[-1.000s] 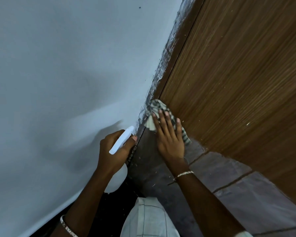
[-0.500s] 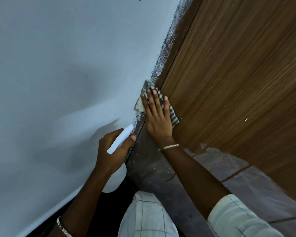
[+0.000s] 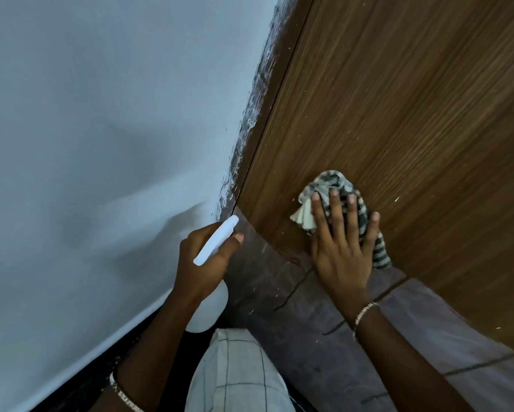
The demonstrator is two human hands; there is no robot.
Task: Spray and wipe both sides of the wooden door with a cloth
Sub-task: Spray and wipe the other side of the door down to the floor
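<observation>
The brown wooden door (image 3: 398, 114) fills the right side of the view, its bottom edge close to the tiled floor. My right hand (image 3: 342, 248) presses a grey-and-white striped cloth (image 3: 336, 185) flat against the door's lower part, fingers straight and spread. My left hand (image 3: 202, 260) grips a white spray bottle (image 3: 215, 240) near the door's hinge-side corner, with the nozzle pointing up and the bottle's round body (image 3: 208, 310) hanging below the hand.
A pale blue-grey wall (image 3: 101, 144) stands on the left, meeting the dark paint-flecked door frame (image 3: 250, 138). Grey floor tiles (image 3: 398, 337) lie below the door. My checked clothing (image 3: 235, 373) shows at the bottom centre.
My right hand has slid the cloth from the hinge-side edge of the door to the right and slightly down across the panel. The left hand and bottle have stayed almost still.
</observation>
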